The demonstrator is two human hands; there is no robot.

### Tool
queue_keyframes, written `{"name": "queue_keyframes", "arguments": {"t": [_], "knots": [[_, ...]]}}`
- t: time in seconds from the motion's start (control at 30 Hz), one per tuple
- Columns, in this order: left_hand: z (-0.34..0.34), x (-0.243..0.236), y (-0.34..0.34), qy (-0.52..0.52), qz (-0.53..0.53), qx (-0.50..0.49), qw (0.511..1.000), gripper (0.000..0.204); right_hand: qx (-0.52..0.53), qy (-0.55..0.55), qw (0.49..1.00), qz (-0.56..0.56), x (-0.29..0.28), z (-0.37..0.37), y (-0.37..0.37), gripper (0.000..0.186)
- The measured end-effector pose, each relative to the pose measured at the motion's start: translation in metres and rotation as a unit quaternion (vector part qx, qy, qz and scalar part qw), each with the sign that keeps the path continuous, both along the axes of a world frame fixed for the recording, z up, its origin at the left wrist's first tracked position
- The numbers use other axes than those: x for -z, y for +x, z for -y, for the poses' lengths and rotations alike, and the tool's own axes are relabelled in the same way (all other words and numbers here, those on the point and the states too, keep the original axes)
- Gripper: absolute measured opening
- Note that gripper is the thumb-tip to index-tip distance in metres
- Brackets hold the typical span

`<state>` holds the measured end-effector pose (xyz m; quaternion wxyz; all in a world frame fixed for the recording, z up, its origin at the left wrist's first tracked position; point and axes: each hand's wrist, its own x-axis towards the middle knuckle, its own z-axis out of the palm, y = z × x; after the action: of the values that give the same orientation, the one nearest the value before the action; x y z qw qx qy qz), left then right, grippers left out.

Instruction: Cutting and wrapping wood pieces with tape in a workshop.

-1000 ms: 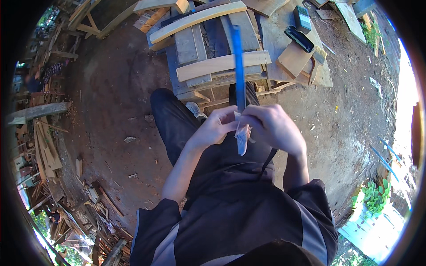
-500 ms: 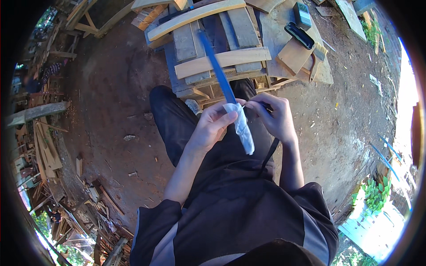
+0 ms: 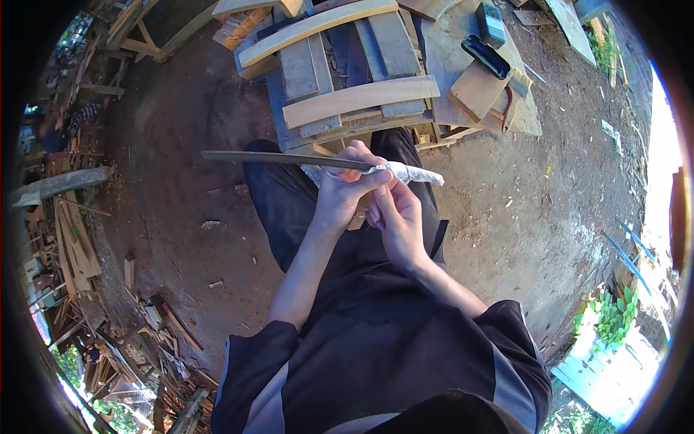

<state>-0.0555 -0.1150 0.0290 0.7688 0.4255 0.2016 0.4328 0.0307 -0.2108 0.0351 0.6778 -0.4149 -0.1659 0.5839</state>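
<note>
Across my lap I have a long dark flat bar (image 3: 264, 156), lying nearly horizontal, with its right end wrapped in crumpled whitish material (image 3: 421, 176). My left hand (image 3: 345, 184) is closed on it where the wrapping begins, its thumb across the white material. Just below, my right hand (image 3: 394, 220) has thumb and fingers pinched at the wrapping; whether they also hold a thin strip there is too small to tell.
Ahead stands a low wooden work stand (image 3: 300, 141) with planks and two curved pale boards (image 3: 361, 98). To its right are a teal box (image 3: 491, 25), an open dark case (image 3: 484, 56) and a brush (image 3: 517, 87). Scrap wood (image 3: 79, 246) lines the left side.
The bar has swung from pointing away from me to lying crosswise, tip to the left. My right hand has moved down and inward, beneath the wrapped part.
</note>
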Motion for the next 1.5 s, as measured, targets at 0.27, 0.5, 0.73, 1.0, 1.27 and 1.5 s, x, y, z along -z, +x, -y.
{"name": "queue_keyframes", "arguments": {"t": [0.27, 0.5, 0.73, 1.0, 1.27, 1.5], "knots": [[-0.003, -0.008, 0.002, 0.104, -0.101, -0.121, 0.982, 0.017, -0.033, -0.067, 0.972, 0.222, -0.029, 0.012, 0.015, 0.015], [-0.004, -0.021, -0.021, 0.129, -0.196, -0.049, 0.971, 0.013, -0.044, 0.018, 0.820, 0.571, -0.054, -0.005, 0.073, 0.006], [-0.009, -0.041, -0.034, -0.029, -0.135, 0.072, 0.988, 0.019, -0.135, 0.052, 0.859, 0.491, -0.047, -0.020, 0.097, 0.006], [-0.006, -0.029, -0.042, -0.106, -0.061, 0.049, 0.991, 0.024, -0.176, 0.048, 0.962, 0.202, -0.023, -0.019, 0.076, 0.013], [-0.006, -0.024, -0.023, -0.186, 0.040, -0.034, 0.981, 0.026, -0.096, -0.005, 0.980, 0.173, -0.002, -0.010, 0.041, 0.019], [0.002, -0.002, -0.016, -0.013, -0.084, -0.186, 0.979, 0.022, -0.065, -0.004, 0.955, 0.291, -0.019, 0.008, 0.016, 0.011]]}}
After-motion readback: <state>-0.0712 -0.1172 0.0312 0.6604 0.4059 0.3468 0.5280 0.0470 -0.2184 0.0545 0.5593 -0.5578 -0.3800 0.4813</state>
